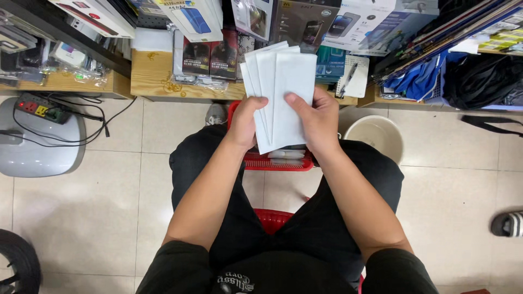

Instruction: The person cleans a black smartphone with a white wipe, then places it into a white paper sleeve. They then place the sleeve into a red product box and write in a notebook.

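Above the red basket [283, 162], a fan of white envelopes [280, 95] is gripped by the left hand [245, 122] and right hand [318, 121]. Sorting seems underway; several more are seen lying in the basket.

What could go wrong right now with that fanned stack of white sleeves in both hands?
The white sleeves are fanned out and pinched only along their lower part by the left hand and right hand, so a loose one might slip out. A dropped sleeve may miss the red basket and land on the tiled floor or in the pale bucket beside the knee. The thumbs pressing the faces could also crease or smudge them.
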